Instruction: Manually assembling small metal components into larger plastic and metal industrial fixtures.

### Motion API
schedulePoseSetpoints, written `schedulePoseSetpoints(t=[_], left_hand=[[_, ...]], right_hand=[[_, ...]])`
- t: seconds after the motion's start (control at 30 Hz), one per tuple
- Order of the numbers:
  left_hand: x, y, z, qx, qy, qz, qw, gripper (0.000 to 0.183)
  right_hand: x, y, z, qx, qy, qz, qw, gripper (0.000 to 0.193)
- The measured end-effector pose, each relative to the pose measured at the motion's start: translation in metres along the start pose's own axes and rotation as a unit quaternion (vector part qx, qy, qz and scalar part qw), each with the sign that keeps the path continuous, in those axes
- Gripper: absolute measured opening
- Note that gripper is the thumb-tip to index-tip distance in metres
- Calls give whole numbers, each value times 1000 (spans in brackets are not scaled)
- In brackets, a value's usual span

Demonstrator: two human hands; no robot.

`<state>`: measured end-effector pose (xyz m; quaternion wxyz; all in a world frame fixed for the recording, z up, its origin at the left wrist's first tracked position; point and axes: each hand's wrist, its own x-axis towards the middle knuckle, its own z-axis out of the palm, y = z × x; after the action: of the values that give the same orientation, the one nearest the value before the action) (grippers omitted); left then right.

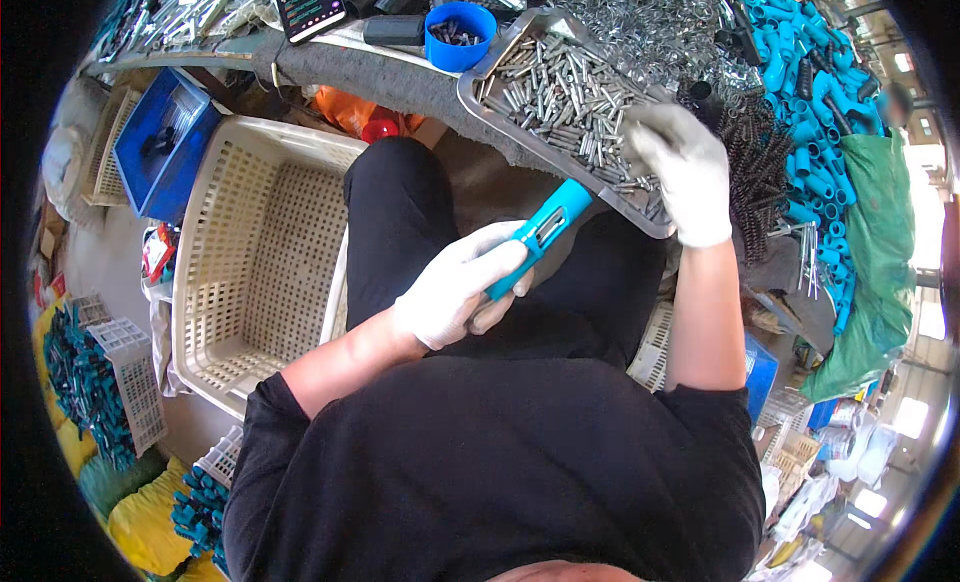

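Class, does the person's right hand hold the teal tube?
No, the left hand grips the teal tube, apart from the right hand.

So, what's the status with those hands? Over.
Left hand: gripping teal tube. Right hand: over tray of metal pins, grip unclear. No obstruction visible.

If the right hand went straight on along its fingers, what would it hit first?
Most likely the loose metal pins in the grey tray; the right hand's fingers point over them. Depth is unclear from one view, so the fingertips may be touching some.
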<state>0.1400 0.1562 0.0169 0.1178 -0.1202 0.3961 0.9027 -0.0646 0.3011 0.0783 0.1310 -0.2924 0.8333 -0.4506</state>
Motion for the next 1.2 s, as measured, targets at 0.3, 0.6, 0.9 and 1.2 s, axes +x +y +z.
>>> schedulePoseSetpoints(t=[0.3, 0.6, 0.9, 1.2], left_hand=[[2, -6, 13, 41, 7, 9, 999, 53], [-2, -14, 27, 92, 73, 47, 992, 45], [-9, -13, 36, 104, 88, 91, 986, 41], [-16, -13, 33, 123, 51, 75, 988, 44]], right_hand=[[-79, -10, 34, 75, -66, 31, 994, 11], [-93, -2, 48, -196, 9, -278, 940, 8], [-105, 12, 57, 136, -14, -54, 989, 16], [-103, 1, 47, 413, -133, 50, 899, 87]])
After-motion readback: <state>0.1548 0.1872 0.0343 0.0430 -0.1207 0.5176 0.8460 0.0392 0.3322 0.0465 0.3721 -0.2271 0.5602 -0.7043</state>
